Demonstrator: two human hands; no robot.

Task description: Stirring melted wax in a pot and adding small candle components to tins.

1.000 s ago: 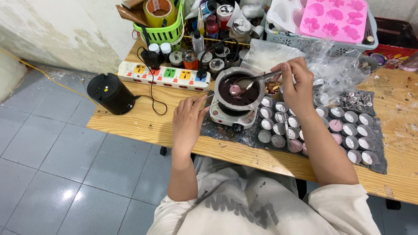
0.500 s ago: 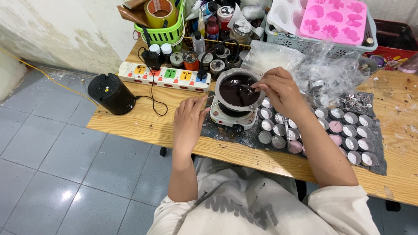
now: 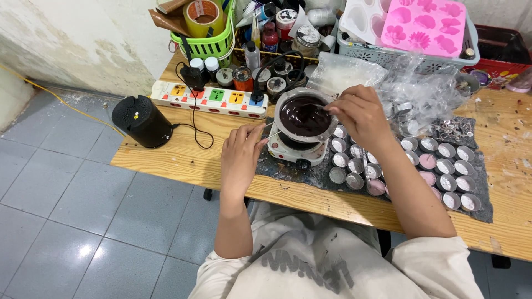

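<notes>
A metal pot (image 3: 284, 133) of dark melted liquid sits on a small white hot plate (image 3: 292, 151) on the wooden table (image 3: 183, 152). My right hand (image 3: 359, 115) hovers over the pot's right rim, pinching a thin metal spoon (image 3: 310, 107) whose end dips into the liquid. My left hand (image 3: 239, 158) rests on the table just left of the hot plate, fingers touching the thin wire handle of the pot. Right of the pot stand several small round metal cups (image 3: 443, 166) on a dark mat; some hold pink wax.
A white power strip (image 3: 208, 95) with coloured switches and a black round device (image 3: 141, 120) lie to the left. Bottles and jars, a green basket (image 3: 208, 41), a grey crate (image 3: 399, 52) with pink moulds, and crumpled clear plastic bags (image 3: 421, 91) crowd the back.
My right hand lowered from a raised spoon grip over the pot's right side toward the rim. The pink lump seen in the liquid a second ago is gone. The left hand stayed put.
</notes>
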